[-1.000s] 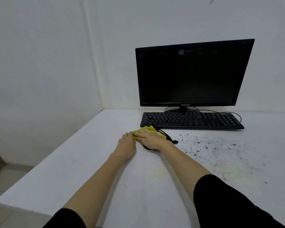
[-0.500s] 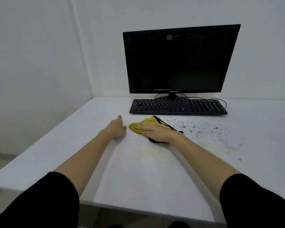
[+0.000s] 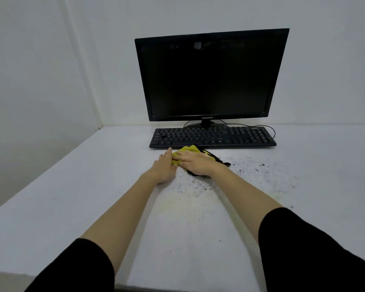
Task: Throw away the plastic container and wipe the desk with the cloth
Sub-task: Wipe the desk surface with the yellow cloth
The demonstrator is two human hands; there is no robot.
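A yellow cloth with black edging [image 3: 189, 150] lies bunched on the white desk [image 3: 72, 197], just in front of the keyboard. My right hand [image 3: 195, 163] presses flat on top of the cloth, fingers pointing left. My left hand [image 3: 163, 167] rests on the desk beside it, its fingertips touching the cloth's left edge. Dark specks and smudges [image 3: 251, 167] cover the desk to the right of the cloth and below my right hand. A faint yellowish stain [image 3: 169, 207] shows between my forearms. No plastic container is in view.
A black keyboard [image 3: 212, 137] sits at the back of the desk with a black monitor [image 3: 209, 76] behind it, against the white wall. A cable [image 3: 271, 128] loops at the keyboard's right end. The desk's left edge drops off to the floor.
My left hand has moved right and now touches the cloth again. The cloth and my right hand have slid forward, closer to the keyboard.
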